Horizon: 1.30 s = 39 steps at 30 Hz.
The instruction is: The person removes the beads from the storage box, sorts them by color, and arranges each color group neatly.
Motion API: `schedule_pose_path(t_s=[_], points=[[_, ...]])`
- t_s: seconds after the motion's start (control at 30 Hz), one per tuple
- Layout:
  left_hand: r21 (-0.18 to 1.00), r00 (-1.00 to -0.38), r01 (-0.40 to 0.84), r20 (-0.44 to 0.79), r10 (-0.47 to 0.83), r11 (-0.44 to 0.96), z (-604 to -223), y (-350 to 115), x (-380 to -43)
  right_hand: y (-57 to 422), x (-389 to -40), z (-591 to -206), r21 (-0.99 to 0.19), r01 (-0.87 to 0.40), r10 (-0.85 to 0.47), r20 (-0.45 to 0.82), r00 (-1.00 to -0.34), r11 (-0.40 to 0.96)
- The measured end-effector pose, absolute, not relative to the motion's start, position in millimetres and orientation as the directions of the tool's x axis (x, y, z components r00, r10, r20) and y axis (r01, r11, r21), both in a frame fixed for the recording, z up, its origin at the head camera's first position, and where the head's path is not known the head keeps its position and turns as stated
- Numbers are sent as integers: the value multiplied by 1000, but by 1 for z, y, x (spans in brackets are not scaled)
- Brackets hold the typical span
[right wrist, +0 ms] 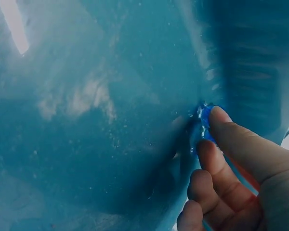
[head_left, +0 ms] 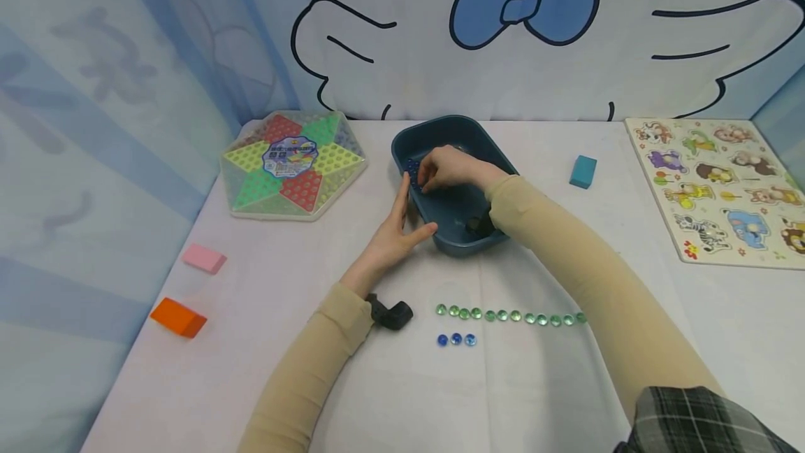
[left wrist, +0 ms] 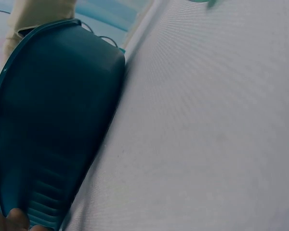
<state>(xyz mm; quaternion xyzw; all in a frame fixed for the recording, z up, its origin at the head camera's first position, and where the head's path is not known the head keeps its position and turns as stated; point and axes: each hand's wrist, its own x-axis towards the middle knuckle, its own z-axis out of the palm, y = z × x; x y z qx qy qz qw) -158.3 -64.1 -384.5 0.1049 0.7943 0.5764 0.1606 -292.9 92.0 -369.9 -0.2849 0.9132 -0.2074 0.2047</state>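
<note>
A deep teal plastic basin [head_left: 462, 247] stands at the middle back of the table. My right hand [head_left: 454, 168] reaches inside it, to the left wall. In the right wrist view, the thumb and index finger pinch a shiny blue glass bead [right wrist: 206, 115] in a corner of the basin. More blue [head_left: 413, 168] shows beside the fingertips in the head view. My left hand [head_left: 393, 236] rests against the basin's outer left side, index finger straight along the wall and thumb spread by the near corner. Its fingertips [left wrist: 18, 219] touch the ridged outer wall.
Nearer me lie a row of green glass beads [head_left: 502, 315] and three blue beads [head_left: 456, 339]. A hexagonal game box [head_left: 292, 166] is left, above pink [head_left: 204, 258] and orange blocks [head_left: 179, 317]. A teal block [head_left: 583, 171] and an animal puzzle board [head_left: 723, 191] lie right.
</note>
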Motion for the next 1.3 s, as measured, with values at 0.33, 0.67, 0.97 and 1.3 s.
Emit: schedule_pose_path(t_s=[0.33, 0.67, 0.97, 1.3], points=[[948, -925, -26, -142, 352, 316, -385, -61, -156, 98, -291, -361, -541, -399, -595, -253, -763, 741], [953, -926, -4, -118, 358, 304, -387, -61, -156, 113, -278, -323, -642, -415, -642, -161, -750, 645], [952, -929, 8, -106, 355, 305, -385, -61, -156, 126, -239, -294, -749, -452, -766, -111, -634, 483], [951, -942, 33, -74, 327, 308, -405, -64, -165, 139, -181, -293, -727, -577, -888, -97, -449, 372]])
